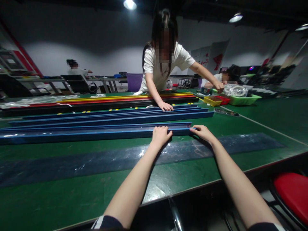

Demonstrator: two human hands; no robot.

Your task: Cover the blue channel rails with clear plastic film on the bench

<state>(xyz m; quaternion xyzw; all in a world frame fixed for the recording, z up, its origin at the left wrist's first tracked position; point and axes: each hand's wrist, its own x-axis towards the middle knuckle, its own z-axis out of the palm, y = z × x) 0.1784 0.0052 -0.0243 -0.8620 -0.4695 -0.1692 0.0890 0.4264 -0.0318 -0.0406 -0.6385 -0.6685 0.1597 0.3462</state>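
Hands meet on the nearest blue rail [91, 134], a long channel lying across the middle of the frame on the green bench [60, 186]. Left hand [160, 135] sits at centre with its fingers curled over the rail's near edge, pressed together and gripping it. Right hand [202, 132], just right of centre, lies flatter at the rail's right end, fingers extended and touching its tip. More blue rails [115, 117] lie parallel just behind, and beyond them a black rail [96, 105] with red and yellow strips [120, 97]. A clear plastic film strip [120, 158] stretches along the bench in front of the hands. Across the bench, a co-worker's hand [166, 106] rests on the far blue rails. At upper right sit a yellow tray [212, 101] and a green tray [243, 100]. A red stool [292, 195] shows at lower right.
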